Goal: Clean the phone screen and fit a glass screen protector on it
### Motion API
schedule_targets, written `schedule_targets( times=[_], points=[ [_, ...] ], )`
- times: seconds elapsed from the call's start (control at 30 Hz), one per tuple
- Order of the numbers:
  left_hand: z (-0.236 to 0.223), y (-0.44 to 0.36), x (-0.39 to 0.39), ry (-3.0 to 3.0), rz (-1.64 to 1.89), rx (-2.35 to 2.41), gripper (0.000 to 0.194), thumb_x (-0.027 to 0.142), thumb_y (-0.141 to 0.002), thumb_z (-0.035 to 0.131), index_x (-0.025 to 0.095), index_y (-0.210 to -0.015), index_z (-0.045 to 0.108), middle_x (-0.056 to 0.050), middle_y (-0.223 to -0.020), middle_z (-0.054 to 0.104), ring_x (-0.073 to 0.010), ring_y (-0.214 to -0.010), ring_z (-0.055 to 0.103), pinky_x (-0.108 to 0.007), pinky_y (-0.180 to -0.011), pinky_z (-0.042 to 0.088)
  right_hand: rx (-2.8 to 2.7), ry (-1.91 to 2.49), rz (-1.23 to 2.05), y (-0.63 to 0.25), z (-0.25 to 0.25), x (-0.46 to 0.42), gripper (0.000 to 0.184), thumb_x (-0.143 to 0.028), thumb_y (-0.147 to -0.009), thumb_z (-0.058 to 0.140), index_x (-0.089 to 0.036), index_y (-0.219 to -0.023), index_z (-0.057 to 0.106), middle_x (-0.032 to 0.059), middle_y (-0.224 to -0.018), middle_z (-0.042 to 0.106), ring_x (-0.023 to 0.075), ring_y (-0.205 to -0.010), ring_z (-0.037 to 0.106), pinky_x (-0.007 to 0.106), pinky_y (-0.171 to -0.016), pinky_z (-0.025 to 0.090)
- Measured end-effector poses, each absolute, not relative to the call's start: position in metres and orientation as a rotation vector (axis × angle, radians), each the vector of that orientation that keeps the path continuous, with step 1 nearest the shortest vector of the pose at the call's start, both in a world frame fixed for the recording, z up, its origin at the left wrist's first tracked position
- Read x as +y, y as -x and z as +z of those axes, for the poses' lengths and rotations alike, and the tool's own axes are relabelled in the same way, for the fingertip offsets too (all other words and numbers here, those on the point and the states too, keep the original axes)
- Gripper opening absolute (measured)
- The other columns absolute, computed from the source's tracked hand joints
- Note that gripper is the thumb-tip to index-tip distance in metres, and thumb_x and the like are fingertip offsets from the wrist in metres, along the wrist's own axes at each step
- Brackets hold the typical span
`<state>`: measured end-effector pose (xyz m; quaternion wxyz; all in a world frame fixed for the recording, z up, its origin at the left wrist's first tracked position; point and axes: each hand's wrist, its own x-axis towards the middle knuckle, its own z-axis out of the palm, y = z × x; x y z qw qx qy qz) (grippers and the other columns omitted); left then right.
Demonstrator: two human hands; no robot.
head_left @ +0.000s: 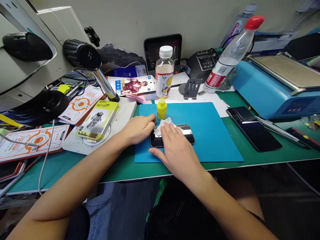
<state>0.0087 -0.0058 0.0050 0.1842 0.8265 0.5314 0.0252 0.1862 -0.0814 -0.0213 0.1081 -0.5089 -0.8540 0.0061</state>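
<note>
A dark smartphone (188, 136) lies flat on the blue mat (212, 143), its surface partly covered by my hands. My left hand (140, 128) is closed at the phone's left end, fingers curled, steadying its edge. With straight fingers, my right hand (177, 151) presses a crumpled white wipe (163, 124) onto the phone's upper face; the thumb sticks out to the left. Just behind the wipe stands a small yellow bottle (162, 109), upright and close to my left fingertips.
A second dark phone (255, 130) lies right, beside tweezers (282, 132) and a blue machine (270, 88). Drink bottle (165, 75), phone stand (193, 88) and red-capped spray bottle (222, 68) stand behind. Battery pack (98, 120) and microscope arm (50, 56) crowd the left.
</note>
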Motion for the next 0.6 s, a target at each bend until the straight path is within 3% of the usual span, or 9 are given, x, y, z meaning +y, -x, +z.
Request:
schedule_targets(
  times=[0.23, 0.47, 0.6],
  points=[
    [0.002, -0.006, -0.004, -2.358, 0.083, 1.482, 0.031, 0.036, -0.095, 0.025, 0.025, -0.096, 0.054, -0.006, -0.091, 0.070, -0.0276, -0.083, 0.064, -0.036, -0.066, 0.038, -2.510, 1.336, 0.088, -0.157, -0.027, -0.100, 0.101, -0.068, -0.093, 0.056, 0.011, -0.154, 0.037, 0.0324, -0.160, 0.036, 0.0385, -0.153, 0.035, 0.048, -0.127, 0.030],
    [0.003, -0.006, -0.004, -2.347, 0.096, 1.468, 0.033, 0.036, -0.095, 0.024, 0.024, -0.095, 0.055, -0.006, -0.094, 0.072, -0.0277, -0.085, 0.065, -0.037, -0.069, 0.041, -2.595, 1.203, 0.037, -0.201, -0.028, -0.114, 0.083, -0.062, -0.097, 0.055, 0.001, -0.151, 0.048, 0.0235, -0.159, 0.045, 0.0338, -0.150, 0.043, 0.048, -0.124, 0.038],
    [0.002, -0.006, -0.004, -2.342, 0.098, 1.464, 0.033, 0.036, -0.096, 0.024, 0.024, -0.095, 0.055, -0.006, -0.094, 0.071, -0.0282, -0.084, 0.064, -0.038, -0.069, 0.040, -2.592, 1.257, -0.073, -0.232, -0.024, -0.123, 0.078, -0.057, -0.099, 0.054, 0.001, -0.151, 0.048, 0.0240, -0.159, 0.046, 0.0344, -0.147, 0.047, 0.050, -0.121, 0.042]
  ],
)
